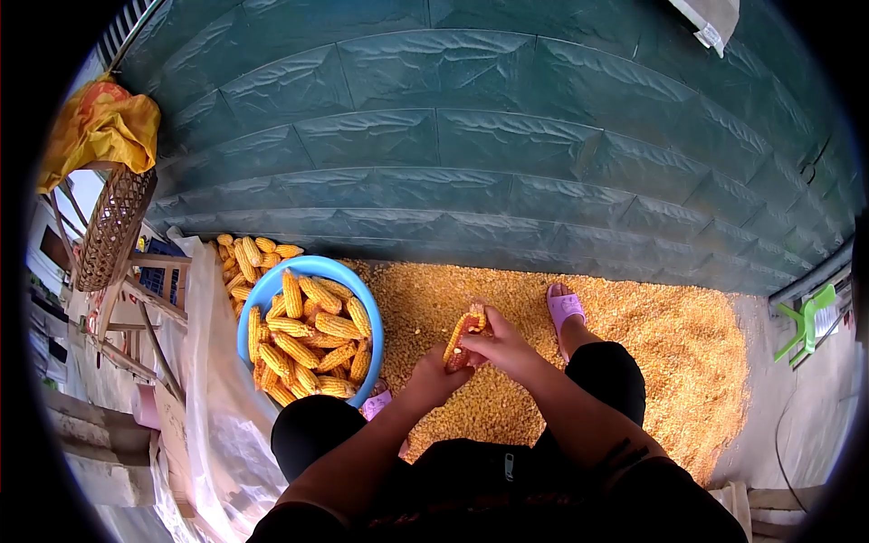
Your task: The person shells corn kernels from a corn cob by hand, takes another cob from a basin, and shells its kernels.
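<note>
Between my two hands is an ear of corn (pixel 460 340), tilted, with part of its red cob bare and yellow kernels left along one side. My left hand (pixel 437 373) is closed around its lower end. At the upper end, my right hand (pixel 501 344) grips the ear, thumb pressed on the kernels. Below them lies a wide layer of loose corn kernels (pixel 489 398). To the left stands a blue basin (pixel 377 317) heaped with whole ears of corn (pixel 312 339).
More corn ears (pixel 249 258) lie behind the basin, beside a clear plastic sheet (pixel 213 407). A green tiled wall (pixel 434 145) runs across the back. At left are a woven basket (pixel 113 226) and a yellow bag (pixel 113 131); at right, a green chair (pixel 801 323). My feet wear pink slippers (pixel 567 306).
</note>
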Demonstrator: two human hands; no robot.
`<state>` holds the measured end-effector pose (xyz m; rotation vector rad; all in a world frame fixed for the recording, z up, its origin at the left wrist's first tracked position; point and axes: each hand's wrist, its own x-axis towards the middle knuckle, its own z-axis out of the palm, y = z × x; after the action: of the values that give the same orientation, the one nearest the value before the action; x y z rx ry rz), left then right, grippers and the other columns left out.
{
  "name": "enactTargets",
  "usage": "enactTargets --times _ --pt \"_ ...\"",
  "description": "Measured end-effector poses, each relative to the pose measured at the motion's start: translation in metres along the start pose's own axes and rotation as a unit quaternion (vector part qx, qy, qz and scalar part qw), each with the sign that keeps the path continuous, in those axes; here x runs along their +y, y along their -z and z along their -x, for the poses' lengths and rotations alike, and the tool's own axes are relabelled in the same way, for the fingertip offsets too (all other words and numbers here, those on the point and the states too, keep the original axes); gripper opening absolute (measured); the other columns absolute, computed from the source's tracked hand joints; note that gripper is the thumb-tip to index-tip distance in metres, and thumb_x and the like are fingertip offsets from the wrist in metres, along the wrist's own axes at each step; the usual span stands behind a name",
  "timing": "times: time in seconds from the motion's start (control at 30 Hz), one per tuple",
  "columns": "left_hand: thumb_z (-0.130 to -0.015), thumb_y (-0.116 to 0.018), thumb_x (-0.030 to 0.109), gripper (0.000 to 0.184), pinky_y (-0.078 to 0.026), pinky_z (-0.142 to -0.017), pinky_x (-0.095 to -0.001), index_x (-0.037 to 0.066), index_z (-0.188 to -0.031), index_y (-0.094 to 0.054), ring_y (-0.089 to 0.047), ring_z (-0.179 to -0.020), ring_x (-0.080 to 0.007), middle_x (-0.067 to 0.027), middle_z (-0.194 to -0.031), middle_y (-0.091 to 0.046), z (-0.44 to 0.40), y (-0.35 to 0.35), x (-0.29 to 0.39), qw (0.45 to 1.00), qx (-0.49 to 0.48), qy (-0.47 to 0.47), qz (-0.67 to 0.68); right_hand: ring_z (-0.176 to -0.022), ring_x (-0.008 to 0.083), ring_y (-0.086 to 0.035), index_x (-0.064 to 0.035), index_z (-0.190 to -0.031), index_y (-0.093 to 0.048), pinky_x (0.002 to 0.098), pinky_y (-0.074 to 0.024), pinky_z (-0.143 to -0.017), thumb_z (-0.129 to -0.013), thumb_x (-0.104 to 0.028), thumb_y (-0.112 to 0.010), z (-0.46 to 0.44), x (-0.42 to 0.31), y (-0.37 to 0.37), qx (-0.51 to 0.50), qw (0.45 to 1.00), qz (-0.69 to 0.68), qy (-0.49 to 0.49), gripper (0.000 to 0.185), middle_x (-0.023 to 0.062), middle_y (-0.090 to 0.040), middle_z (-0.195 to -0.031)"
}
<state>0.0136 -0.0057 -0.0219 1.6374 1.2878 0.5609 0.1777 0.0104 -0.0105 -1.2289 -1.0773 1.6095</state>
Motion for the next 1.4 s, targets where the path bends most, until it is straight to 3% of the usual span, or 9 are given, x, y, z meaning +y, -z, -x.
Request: enactTargets --times 0.1,0.23,0.5,0.63,0.83,0.93,1.0,1.1,1.4 --pt "-0.080 -0.061 0.026 0.034 -0.045 -0.054 -0.0299 0.003 -0.101 -0.048 -0.055 -0.060 -0.0144 -0.0039 -0.067 -0.055 -0.002 0.015 0.006 0.929 -0.112 0.177 0.305 -0.083 0.0166 -0.059 0.0003 -0.115 -0.041 0.0269 -0.0486 -0.060 -0.080 -0.019 -0.063 -0.003 0.024 0.007 0.062 0.994 0.067 0.068 0.046 0.0134 -0.058 -0.098" --pt "-0.083 -0.061 0.030 0.038 -0.043 -0.065 -0.0251 0.004 -0.106 -0.046 -0.054 -0.080 -0.0131 -0.0051 -0.091 -0.055 -0.005 0.012 0.001 0.877 -0.053 0.147 0.453 -0.077 0.0162 -0.059 -0.0015 -0.104 -0.050 0.0288 -0.0482 -0.063 -0.077 -0.020 -0.064 0.008 0.004 -0.005 -0.053 0.984 0.154 -0.072 0.036 0.0103 -0.060 -0.090" --pt "-0.088 -0.053 0.037 0.046 -0.043 -0.074 -0.0279 0.002 -0.116 -0.043 -0.053 -0.087 -0.0151 -0.0077 -0.099 -0.054 -0.007 0.010 -0.004 0.891 -0.097 0.095 0.433 -0.057 0.0097 -0.048 -0.0048 -0.103 -0.046 0.0240 -0.0386 -0.050 -0.075 -0.006 -0.058 0.021 0.016 -0.035 -0.118 0.984 -0.082 -0.103 0.030 0.0025 -0.052 -0.073" --pt "-0.088 -0.041 0.053 0.057 -0.046 -0.075 -0.0328 0.000 -0.109 -0.046 -0.055 -0.085 -0.0208 -0.0106 -0.091 -0.055 -0.015 0.029 0.025 0.797 0.068 0.148 0.582 -0.069 0.0288 -0.058 -0.0016 -0.098 -0.045 0.0364 -0.0457 -0.062 -0.070 -0.022 -0.062 0.024 0.026 -0.048 -0.016 0.953 0.301 0.037 0.039 0.0146 -0.057 -0.078" --pt "-0.088 -0.034 0.056 0.060 -0.049 -0.058 -0.0336 -0.002 -0.090 -0.047 -0.058 -0.062 -0.0221 -0.0144 -0.071 -0.056 -0.015 0.025 0.019 0.853 0.151 0.150 0.477 -0.076 0.0328 -0.059 0.0026 -0.100 -0.040 0.0392 -0.0459 -0.069 -0.066 -0.027 -0.063 0.031 0.028 -0.057 -0.056 0.952 0.295 -0.057 0.051 0.0195 -0.057 -0.081" --pt "-0.090 -0.034 0.053 0.059 -0.047 -0.056 -0.0348 -0.004 -0.087 -0.050 -0.056 -0.058 -0.0221 -0.0133 -0.065 -0.055 -0.015 0.029 0.009 0.885 0.168 0.122 0.417 -0.058 0.0180 -0.053 -0.0019 -0.096 -0.041 0.0312 -0.0430 -0.053 -0.069 -0.016 -0.064 0.025 0.034 -0.054 -0.105 0.967 0.230 -0.034 0.038 0.0078 -0.051 -0.070" --pt "-0.092 -0.033 0.047 0.057 -0.043 -0.054 -0.0379 -0.005 -0.083 -0.053 -0.056 -0.056 -0.0267 -0.0159 -0.060 -0.054 -0.020 0.027 -0.005 0.953 0.274 0.036 0.122 -0.052 0.0125 -0.048 -0.0031 -0.094 -0.042 0.0281 -0.0378 -0.045 -0.071 -0.008 -0.060 0.026 0.025 -0.051 -0.190 0.974 0.008 -0.122 0.029 0.0044 -0.048 -0.066" --pt "-0.094 -0.033 0.040 0.051 -0.041 -0.054 -0.0399 -0.004 -0.082 -0.055 -0.055 -0.056 -0.0320 -0.0188 -0.060 -0.054 -0.018 0.029 -0.002 0.962 0.267 0.014 0.047 -0.050 0.0118 -0.046 -0.0036 -0.089 -0.044 0.0267 -0.0353 -0.044 -0.072 -0.005 -0.058 0.030 0.020 -0.050 -0.202 0.971 -0.051 -0.120 0.022 0.0031 -0.047 -0.063" --pt "-0.094 -0.041 0.028 0.033 -0.042 -0.055 -0.0341 -0.001 -0.089 -0.055 -0.053 -0.058 -0.0204 -0.0121 -0.066 -0.056 -0.019 0.025 -0.013 0.967 0.213 -0.079 0.112 -0.050 0.0116 -0.046 -0.0050 -0.090 -0.048 0.0247 -0.0341 -0.044 -0.069 -0.009 -0.061 0.028 0.013 -0.030 -0.166 0.956 -0.108 -0.215 0.026 0.0034 -0.050 -0.066"
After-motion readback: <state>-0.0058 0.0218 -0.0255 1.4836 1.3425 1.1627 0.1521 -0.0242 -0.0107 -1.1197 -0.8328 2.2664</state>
